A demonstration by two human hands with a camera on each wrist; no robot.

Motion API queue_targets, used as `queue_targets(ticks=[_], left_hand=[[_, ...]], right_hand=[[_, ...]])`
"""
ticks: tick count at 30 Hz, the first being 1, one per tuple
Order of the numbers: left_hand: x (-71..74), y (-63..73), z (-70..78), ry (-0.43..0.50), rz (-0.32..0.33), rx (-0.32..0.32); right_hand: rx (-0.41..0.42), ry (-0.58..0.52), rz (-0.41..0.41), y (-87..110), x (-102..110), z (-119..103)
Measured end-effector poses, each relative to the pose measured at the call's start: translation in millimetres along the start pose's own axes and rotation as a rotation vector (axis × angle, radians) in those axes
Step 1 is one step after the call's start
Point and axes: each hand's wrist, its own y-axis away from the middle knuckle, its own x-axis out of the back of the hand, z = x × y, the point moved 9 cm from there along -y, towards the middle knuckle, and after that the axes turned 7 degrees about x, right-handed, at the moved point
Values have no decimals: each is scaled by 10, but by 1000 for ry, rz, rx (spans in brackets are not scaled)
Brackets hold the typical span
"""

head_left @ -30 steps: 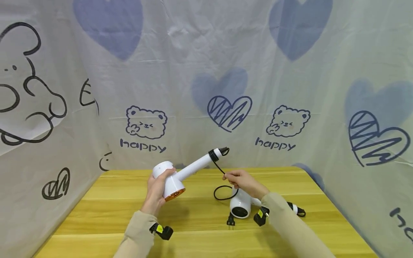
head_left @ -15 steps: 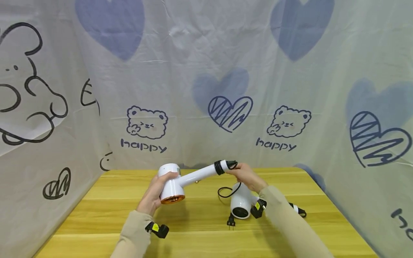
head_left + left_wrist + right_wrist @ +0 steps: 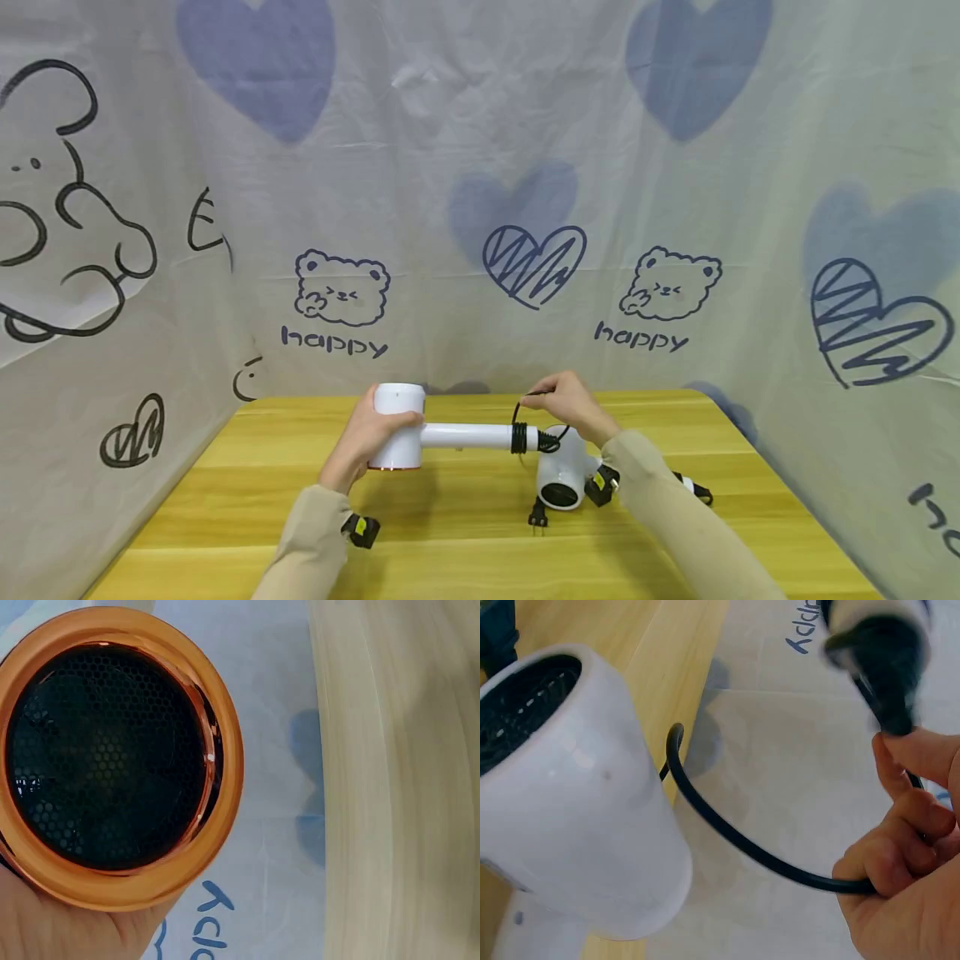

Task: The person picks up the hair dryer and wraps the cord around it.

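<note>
A white hair dryer [image 3: 465, 435] is held above the table, its handle level and pointing right. My left hand [image 3: 371, 437] grips it round the head. In the left wrist view its orange ring [image 3: 230, 802] surrounds a dark honeycomb grille. Several turns of black cord [image 3: 519, 437] wrap the handle near its end. My right hand [image 3: 566, 400] pinches this cord just above the handle's tip. In the right wrist view a length of the cord [image 3: 735, 836] also runs through my curled fingers [image 3: 907, 832]. Blur hides detail at the handle's tip.
A second white hair dryer [image 3: 553, 471] lies on the table [image 3: 465, 542] beneath my right hand, its handle partly behind my sleeve. A black two-pin plug [image 3: 537, 514] lies beside it. Patterned cloth [image 3: 480, 333] rises behind the table and at both sides.
The held hair dryer has tilted from slanting upward to level, its handle end lowered. My right hand has moved up to the handle's end and carried the cord round over it.
</note>
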Motion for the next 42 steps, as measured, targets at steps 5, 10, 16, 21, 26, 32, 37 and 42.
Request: queue_targets(ticks=[5, 10, 16, 21, 26, 32, 37, 42], left_hand=[[17, 23, 83, -58, 58, -55], [75, 62, 168, -168, 176, -88], [138, 110, 183, -209, 312, -87], [173, 175, 140, -205, 452, -84], [186, 205, 99, -98, 538, -100], [205, 166, -61, 87, 533, -44], [212, 114, -165, 232, 519, 35], [252, 53, -315, 452, 511, 116]], right_hand=[[9, 59, 33, 28, -10, -123], [21, 93, 49, 69, -50, -234], [43, 69, 77, 83, -106, -301], [69, 35, 62, 106, -164, -342], [54, -19, 61, 129, -194, -353], [73, -81, 2, 137, -287, -391], [114, -106, -14, 161, -306, -361], [135, -113, -61, 210, -295, -274]])
